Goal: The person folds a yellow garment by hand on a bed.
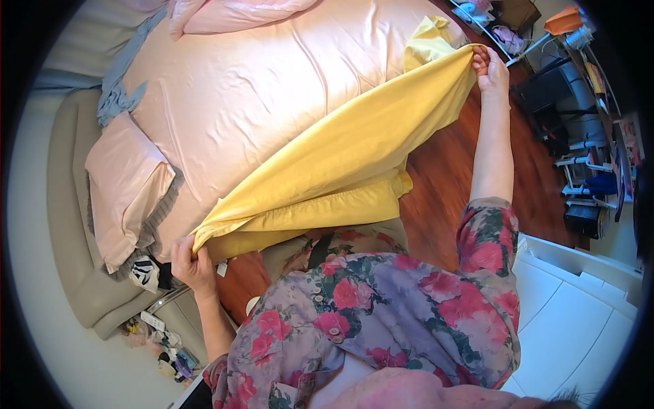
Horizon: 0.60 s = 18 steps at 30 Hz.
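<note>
A large yellow cloth (pixel 337 143) is stretched diagonally between my two hands, over the near edge of the bed. My left hand (pixel 194 263), at the lower left, pinches one gathered end of it. At the upper right my right hand (pixel 490 69) grips the other end, with that arm held out straight. Part of the cloth beyond my right hand lies bunched on the bed, and its lower side hangs in folds in front of my body. Behind it spreads a pink satin-like bed sheet (pixel 230 102), slightly wrinkled.
A pink pillow (pixel 127 189) and a grey-blue cloth (pixel 120 87) lie near the beige headboard (pixel 76 204). A pink quilt (pixel 240 15) is at the bed's far side. Wooden floor (pixel 536 189) runs to the right, beside shelves and a black chair (pixel 546 87). A white cabinet (pixel 562 317) stands lower right.
</note>
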### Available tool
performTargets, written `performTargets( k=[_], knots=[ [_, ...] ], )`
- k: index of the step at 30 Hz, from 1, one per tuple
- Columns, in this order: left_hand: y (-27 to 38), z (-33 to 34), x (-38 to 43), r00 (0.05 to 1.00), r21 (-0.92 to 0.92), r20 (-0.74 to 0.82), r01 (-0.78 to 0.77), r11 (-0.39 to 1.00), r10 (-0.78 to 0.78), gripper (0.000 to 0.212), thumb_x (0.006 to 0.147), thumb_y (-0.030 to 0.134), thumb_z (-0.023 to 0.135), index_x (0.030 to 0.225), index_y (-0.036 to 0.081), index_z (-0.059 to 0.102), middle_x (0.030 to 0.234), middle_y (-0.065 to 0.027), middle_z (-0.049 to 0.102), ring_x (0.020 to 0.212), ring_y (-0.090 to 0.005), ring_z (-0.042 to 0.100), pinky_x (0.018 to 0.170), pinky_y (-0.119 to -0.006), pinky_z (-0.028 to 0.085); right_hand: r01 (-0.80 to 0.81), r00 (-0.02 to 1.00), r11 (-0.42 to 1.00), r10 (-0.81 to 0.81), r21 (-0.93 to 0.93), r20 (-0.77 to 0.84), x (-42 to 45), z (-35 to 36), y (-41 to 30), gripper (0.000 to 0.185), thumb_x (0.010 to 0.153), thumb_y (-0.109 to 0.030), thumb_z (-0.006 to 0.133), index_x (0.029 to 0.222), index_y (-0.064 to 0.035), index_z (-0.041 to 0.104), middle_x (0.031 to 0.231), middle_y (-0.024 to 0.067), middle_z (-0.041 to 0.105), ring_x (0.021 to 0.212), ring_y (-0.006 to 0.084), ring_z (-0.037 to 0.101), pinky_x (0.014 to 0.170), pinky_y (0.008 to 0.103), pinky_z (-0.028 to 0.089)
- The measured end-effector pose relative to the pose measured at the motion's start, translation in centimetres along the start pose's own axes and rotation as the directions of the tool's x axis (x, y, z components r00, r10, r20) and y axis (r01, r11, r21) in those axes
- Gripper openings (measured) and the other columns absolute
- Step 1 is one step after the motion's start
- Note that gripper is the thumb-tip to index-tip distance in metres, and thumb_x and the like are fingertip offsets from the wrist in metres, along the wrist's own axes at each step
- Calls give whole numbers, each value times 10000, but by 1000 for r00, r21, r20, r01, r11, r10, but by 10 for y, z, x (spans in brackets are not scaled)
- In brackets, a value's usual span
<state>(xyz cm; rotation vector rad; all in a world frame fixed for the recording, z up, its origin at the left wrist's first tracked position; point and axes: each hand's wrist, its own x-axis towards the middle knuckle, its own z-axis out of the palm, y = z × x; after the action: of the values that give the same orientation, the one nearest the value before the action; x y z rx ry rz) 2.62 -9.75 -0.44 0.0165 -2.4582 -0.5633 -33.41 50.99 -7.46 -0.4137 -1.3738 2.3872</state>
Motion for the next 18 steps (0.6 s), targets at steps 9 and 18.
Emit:
performTargets(
  k=[9, 18],
  knots=[
    [1, 9, 18, 985, -32, -91, 144, 989, -147, 146, 728, -63, 633, 864, -11, 643, 696, -50, 532, 578, -117, 475, 525, -232, 365, -211, 952, 974, 223, -78, 209, -8, 58, 70, 243, 966, -186, 446, 1047, 9, 566, 1010, 173, 670, 893, 266, 667, 697, 345, 539],
    [-2, 8, 28, 988, -116, -79, 120, 986, -129, 129, 712, -46, 681, 831, -5, 650, 690, -72, 550, 603, -153, 528, 555, -244, 407, -93, 853, 994, 106, -51, 511, -24, 139, 48, 257, 977, -158, 443, 1068, 30, 594, 1123, 169, 632, 1029, 258, 622, 916, 394, 514]
  ],
)
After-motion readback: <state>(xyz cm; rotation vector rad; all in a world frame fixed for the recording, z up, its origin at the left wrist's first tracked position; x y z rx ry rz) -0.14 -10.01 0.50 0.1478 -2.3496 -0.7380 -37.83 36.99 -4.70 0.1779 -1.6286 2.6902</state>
